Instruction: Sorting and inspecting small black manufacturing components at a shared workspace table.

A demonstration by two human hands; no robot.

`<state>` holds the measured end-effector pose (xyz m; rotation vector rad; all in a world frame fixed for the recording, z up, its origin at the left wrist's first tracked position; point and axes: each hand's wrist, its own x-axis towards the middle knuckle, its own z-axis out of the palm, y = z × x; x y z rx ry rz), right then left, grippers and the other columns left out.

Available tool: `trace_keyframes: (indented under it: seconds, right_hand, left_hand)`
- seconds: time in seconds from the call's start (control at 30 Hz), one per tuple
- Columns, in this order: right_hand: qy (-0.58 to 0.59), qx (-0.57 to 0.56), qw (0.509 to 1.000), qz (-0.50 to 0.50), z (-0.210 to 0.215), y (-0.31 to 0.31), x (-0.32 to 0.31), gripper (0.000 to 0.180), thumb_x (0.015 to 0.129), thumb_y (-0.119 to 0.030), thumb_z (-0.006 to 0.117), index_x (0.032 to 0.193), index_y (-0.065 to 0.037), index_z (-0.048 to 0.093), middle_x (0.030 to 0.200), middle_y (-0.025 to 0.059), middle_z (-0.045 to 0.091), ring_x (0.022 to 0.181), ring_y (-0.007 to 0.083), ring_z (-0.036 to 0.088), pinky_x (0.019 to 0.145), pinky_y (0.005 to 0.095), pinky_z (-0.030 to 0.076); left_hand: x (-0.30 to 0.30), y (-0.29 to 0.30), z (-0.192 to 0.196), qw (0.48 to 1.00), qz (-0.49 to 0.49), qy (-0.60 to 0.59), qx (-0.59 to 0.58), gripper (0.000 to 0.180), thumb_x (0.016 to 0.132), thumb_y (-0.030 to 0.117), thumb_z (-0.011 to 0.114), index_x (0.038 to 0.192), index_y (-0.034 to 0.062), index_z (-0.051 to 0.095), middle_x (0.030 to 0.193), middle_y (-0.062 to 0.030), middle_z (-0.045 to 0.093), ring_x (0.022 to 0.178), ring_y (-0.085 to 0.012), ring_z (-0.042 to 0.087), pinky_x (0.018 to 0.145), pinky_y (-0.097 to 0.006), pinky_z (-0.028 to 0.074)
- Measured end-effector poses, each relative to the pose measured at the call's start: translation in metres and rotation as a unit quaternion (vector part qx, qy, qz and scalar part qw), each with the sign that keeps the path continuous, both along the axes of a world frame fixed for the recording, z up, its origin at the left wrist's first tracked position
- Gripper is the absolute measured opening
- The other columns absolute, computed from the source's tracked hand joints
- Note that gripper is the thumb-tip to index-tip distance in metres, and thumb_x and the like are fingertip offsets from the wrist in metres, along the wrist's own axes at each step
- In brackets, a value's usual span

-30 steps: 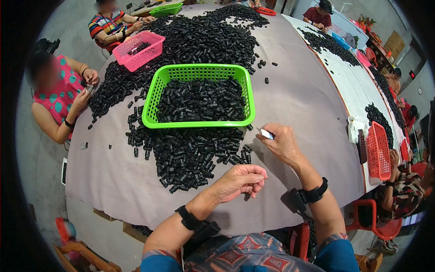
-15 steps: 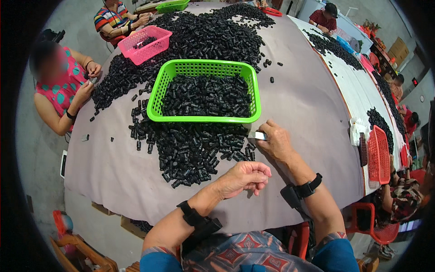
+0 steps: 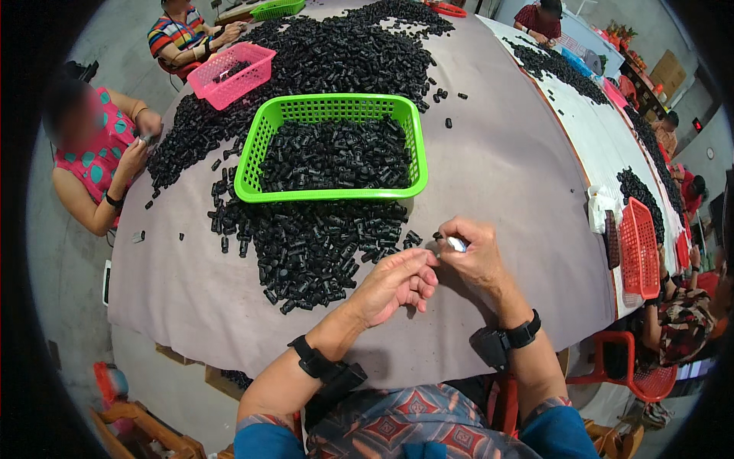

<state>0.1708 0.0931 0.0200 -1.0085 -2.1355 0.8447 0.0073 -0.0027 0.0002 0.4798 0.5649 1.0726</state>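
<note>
My left hand [image 3: 401, 284] hovers above the near part of the table, thumb and forefinger pinched together and the other fingers curled. Whatever sits in that pinch is too small or hidden to make out. Touching or nearly touching those fingertips is my right hand [image 3: 475, 256], closed around a small white tool [image 3: 456, 244] whose far end is hidden. A dark bit [image 3: 438, 236] shows at the right fingertips; I cannot tell whether it is a black piece. Small black plastic cylinders [image 3: 306, 260] lie heaped left of my hands. Beyond them, a green basket [image 3: 332, 196] holds more of the same.
A pink basket [image 3: 243, 75] rests on the large black heap [image 3: 359, 57] farther back. Co-workers sit at the left edge, one in a pink dotted top [image 3: 95, 161]. Across a white-covered table [image 3: 585, 138] at right stand a red basket [image 3: 639, 249] and more black pieces.
My right hand has drawn nearer with the white tool, now turned toward me. My left hand has moved left and slightly forward, its fingertips meeting the right hand's. The view has shifted slightly.
</note>
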Motion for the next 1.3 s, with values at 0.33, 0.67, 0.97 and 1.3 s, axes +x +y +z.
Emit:
trace_keyframes:
  seconds: [0.33, 0.67, 0.97, 1.3]
  right_hand:
    - [0.061, 0.129, 0.979, 0.145, 0.009, -0.018, -0.009, 0.021, 0.07, -0.009, 0.072, 0.089, -0.005, 0.063, 0.076, 0.0072, 0.058, 0.064, 0.0223, 0.061, 0.055, 0.0308, 0.048]
    - [0.104, 0.032, 0.988, 0.108, 0.011, -0.018, -0.01, 0.022, 0.072, -0.007, 0.073, 0.09, -0.002, 0.063, 0.077, 0.0072, 0.059, 0.065, 0.0192, 0.057, 0.058, 0.0288, 0.045]
    - [0.126, -0.068, 0.984, 0.104, 0.002, -0.017, -0.009, 0.018, 0.075, -0.006, 0.071, 0.091, -0.001, 0.064, 0.075, 0.0065, 0.06, 0.065, 0.0131, 0.057, 0.057, 0.0267, 0.045]
    - [0.125, -0.109, 0.981, 0.101, -0.005, -0.014, -0.009, 0.009, 0.085, -0.007, 0.061, 0.09, 0.0, 0.064, 0.073, 0.0046, 0.058, 0.065, 0.0107, 0.054, 0.058, 0.0257, 0.044]
  left_hand:
    - [-0.004, 0.002, -0.004, 0.998, 0.043, -0.039, -0.001, 0.031, 0.097, 0.03, 0.043, 0.096, 0.0001, 0.052, 0.078, -0.0065, 0.056, 0.057, -0.0128, 0.056, 0.038, -0.026, 0.053]
    - [-0.001, 0.0, 0.002, 0.993, 0.095, 0.061, -0.016, 0.021, 0.095, 0.024, 0.05, 0.092, 0.003, 0.054, 0.07, -0.0029, 0.054, 0.055, -0.0087, 0.056, 0.036, -0.021, 0.049]
    - [-0.001, 0.001, 0.003, 0.993, 0.104, 0.053, -0.001, 0.021, 0.095, 0.022, 0.049, 0.088, 0.0028, 0.053, 0.07, -0.0037, 0.055, 0.053, -0.0092, 0.057, 0.036, -0.021, 0.05]
    - [-0.001, 0.001, -0.001, 0.996, 0.089, 0.02, -0.023, 0.022, 0.095, 0.022, 0.048, 0.091, 0.0007, 0.054, 0.07, -0.0031, 0.055, 0.053, -0.0096, 0.054, 0.038, -0.022, 0.05]
